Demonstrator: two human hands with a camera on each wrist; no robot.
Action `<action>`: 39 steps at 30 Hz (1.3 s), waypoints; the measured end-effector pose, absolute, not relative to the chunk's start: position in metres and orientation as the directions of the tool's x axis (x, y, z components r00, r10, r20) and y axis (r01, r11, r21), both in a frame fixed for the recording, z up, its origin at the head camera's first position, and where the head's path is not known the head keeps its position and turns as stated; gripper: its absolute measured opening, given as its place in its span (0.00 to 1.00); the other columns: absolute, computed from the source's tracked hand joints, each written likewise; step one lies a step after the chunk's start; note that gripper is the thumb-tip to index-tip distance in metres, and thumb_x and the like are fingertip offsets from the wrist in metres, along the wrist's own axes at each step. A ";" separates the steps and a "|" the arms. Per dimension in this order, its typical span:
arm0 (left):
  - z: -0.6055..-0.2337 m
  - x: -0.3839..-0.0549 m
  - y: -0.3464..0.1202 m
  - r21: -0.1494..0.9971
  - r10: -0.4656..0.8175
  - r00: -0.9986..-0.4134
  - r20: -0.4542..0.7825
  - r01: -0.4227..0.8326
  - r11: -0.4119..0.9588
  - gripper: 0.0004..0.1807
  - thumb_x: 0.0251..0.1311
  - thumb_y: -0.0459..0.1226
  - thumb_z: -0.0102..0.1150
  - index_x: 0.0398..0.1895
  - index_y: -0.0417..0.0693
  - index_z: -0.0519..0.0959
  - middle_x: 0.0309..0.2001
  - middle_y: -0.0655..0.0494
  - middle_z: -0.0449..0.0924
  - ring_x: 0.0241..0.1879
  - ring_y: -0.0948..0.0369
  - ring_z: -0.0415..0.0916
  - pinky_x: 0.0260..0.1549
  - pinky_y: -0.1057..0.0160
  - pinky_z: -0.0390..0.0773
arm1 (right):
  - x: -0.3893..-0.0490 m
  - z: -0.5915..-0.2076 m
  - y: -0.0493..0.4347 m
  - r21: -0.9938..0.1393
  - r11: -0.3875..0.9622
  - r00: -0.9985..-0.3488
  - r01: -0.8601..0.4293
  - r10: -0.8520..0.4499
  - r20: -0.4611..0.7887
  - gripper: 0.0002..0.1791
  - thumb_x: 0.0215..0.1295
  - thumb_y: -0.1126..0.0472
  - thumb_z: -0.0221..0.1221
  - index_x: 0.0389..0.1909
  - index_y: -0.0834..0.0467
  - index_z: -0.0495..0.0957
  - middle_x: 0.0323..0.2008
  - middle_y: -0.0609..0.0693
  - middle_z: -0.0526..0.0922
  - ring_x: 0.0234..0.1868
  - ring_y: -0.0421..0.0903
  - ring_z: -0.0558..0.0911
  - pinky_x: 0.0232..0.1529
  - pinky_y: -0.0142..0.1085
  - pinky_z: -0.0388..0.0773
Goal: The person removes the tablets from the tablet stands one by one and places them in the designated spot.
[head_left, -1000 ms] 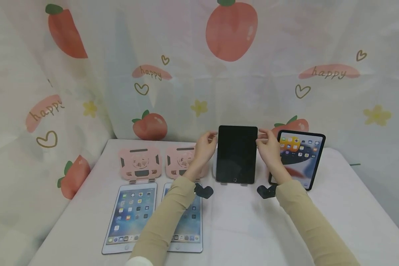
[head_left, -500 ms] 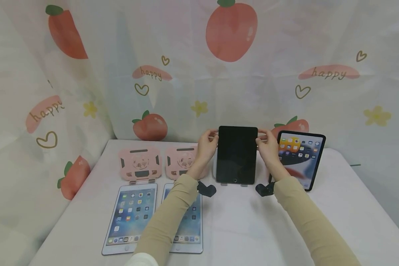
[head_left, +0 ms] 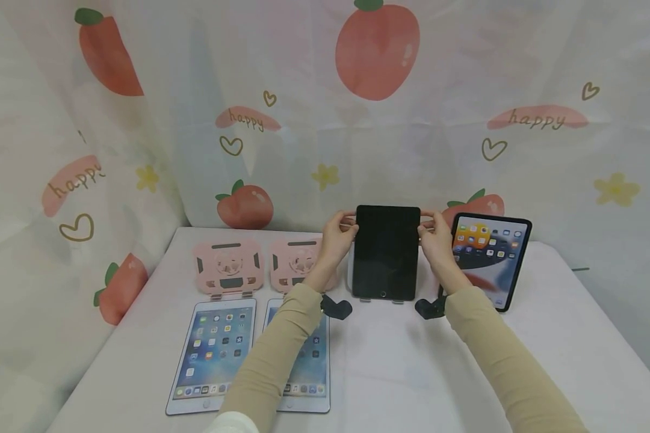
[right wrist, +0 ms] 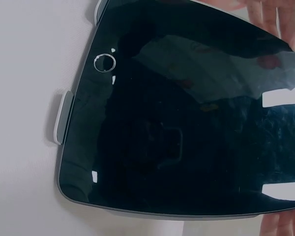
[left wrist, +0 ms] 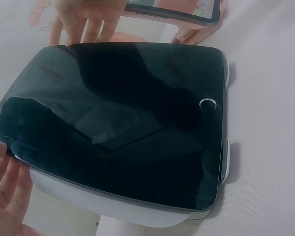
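Pink is the colour of the far stand [head_left: 229, 267], well left of the black tablet [head_left: 386, 252], and of the near stand [head_left: 288, 267], closer to it. Also left of the black tablet, two white tablets [head_left: 211, 349] lie on the tabletop [head_left: 384, 361], nearer the person. The left hand [head_left: 337, 240] pinches the black tablet's upper left edge. The black tablet leans upright on a pale stand [left wrist: 113, 204], its foot at two small lips [left wrist: 227, 160]. The right hand [head_left: 439, 240] holds its upper right edge. Just right of it, a lit tablet [head_left: 490, 258] leans back too. If the foot is not sitting well in the lips, the black tablet could slip when let go. The right hand could also bump the lit tablet, since they are so close. The curtain [head_left: 439, 36] says "happy" twice left of the black tablet and once right. I see no brand name, and the screen words are too tiny to read.
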State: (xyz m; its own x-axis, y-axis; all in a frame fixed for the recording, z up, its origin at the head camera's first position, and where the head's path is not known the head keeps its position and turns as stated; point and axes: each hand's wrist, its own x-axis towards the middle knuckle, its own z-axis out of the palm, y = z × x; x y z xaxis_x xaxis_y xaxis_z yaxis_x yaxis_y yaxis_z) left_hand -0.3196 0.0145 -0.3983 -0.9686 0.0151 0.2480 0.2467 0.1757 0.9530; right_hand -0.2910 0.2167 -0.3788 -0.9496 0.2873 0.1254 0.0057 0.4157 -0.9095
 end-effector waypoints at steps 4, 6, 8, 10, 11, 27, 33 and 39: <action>-0.398 -0.321 0.015 0.959 0.007 -0.972 0.236 0.234 0.158 0.16 0.60 0.25 0.56 0.52 0.41 0.78 0.43 0.40 0.80 0.39 0.53 0.80 0.34 0.65 0.83 | -0.291 -0.379 0.217 -0.918 0.395 -0.948 0.021 0.299 0.107 0.21 0.72 0.67 0.44 0.64 0.57 0.65 0.47 0.57 0.72 0.42 0.45 0.73 0.38 0.28 0.75; -0.399 -0.321 0.015 0.964 0.003 -0.975 0.223 0.221 0.149 0.16 0.60 0.25 0.57 0.52 0.42 0.78 0.43 0.40 0.80 0.38 0.54 0.80 0.35 0.65 0.83 | -0.290 -0.379 0.217 -0.921 0.390 -0.949 0.025 0.300 0.101 0.21 0.72 0.67 0.44 0.64 0.56 0.65 0.46 0.57 0.72 0.42 0.45 0.73 0.38 0.27 0.74; -0.400 -0.321 0.015 0.969 0.002 -0.978 0.211 0.209 0.132 0.16 0.60 0.25 0.57 0.51 0.42 0.78 0.42 0.41 0.80 0.38 0.56 0.79 0.36 0.64 0.84 | -0.290 -0.380 0.218 -0.923 0.384 -0.947 0.027 0.305 0.100 0.21 0.72 0.67 0.45 0.64 0.56 0.66 0.46 0.56 0.72 0.41 0.44 0.73 0.38 0.27 0.75; -0.401 -0.322 0.015 0.972 0.006 -0.979 0.204 0.204 0.114 0.16 0.60 0.25 0.57 0.51 0.43 0.78 0.42 0.41 0.80 0.37 0.57 0.79 0.37 0.63 0.84 | -0.289 -0.380 0.218 -0.924 0.382 -0.945 0.026 0.311 0.101 0.21 0.72 0.67 0.45 0.64 0.56 0.66 0.44 0.54 0.72 0.40 0.42 0.72 0.40 0.29 0.77; -0.401 -0.321 0.015 0.973 0.008 -0.979 0.205 0.204 0.106 0.16 0.60 0.25 0.57 0.51 0.43 0.78 0.42 0.40 0.80 0.37 0.57 0.79 0.37 0.62 0.84 | -0.289 -0.380 0.218 -0.925 0.379 -0.944 0.026 0.314 0.102 0.21 0.72 0.67 0.45 0.63 0.56 0.66 0.44 0.54 0.72 0.39 0.41 0.72 0.41 0.31 0.78; -0.390 -0.308 0.009 0.975 0.051 -0.975 0.215 0.217 0.056 0.16 0.59 0.25 0.57 0.51 0.42 0.78 0.41 0.40 0.79 0.32 0.63 0.76 0.35 0.67 0.82 | -0.278 -0.376 0.217 -0.946 0.319 -0.941 -0.056 0.301 0.157 0.20 0.71 0.70 0.46 0.62 0.57 0.67 0.37 0.44 0.69 0.35 0.36 0.72 0.36 0.25 0.76; -0.384 -0.303 0.009 0.969 0.050 -0.968 0.246 0.248 0.018 0.17 0.59 0.25 0.58 0.51 0.41 0.78 0.40 0.40 0.79 0.30 0.66 0.74 0.34 0.68 0.81 | -0.272 -0.369 0.217 -0.950 0.288 -0.934 -0.122 0.291 0.208 0.20 0.70 0.71 0.47 0.61 0.60 0.67 0.34 0.42 0.69 0.32 0.34 0.71 0.33 0.22 0.75; -0.377 -0.297 0.007 0.962 0.060 -0.960 0.272 0.273 0.011 0.17 0.59 0.25 0.58 0.51 0.43 0.78 0.39 0.41 0.78 0.30 0.66 0.73 0.34 0.67 0.82 | -0.265 -0.363 0.219 -0.951 0.268 -0.931 -0.155 0.283 0.231 0.20 0.70 0.71 0.48 0.61 0.60 0.66 0.35 0.42 0.70 0.33 0.34 0.72 0.34 0.23 0.76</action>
State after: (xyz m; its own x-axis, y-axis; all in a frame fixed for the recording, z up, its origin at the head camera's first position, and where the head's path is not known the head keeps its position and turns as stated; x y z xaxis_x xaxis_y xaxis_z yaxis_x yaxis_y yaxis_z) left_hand -0.2970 0.0075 -0.3765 -0.9604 0.0601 0.2721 0.2732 0.0106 0.9619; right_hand -0.2650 0.2187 -0.3627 -0.9308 0.2829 0.2315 -0.1549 0.2685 -0.9508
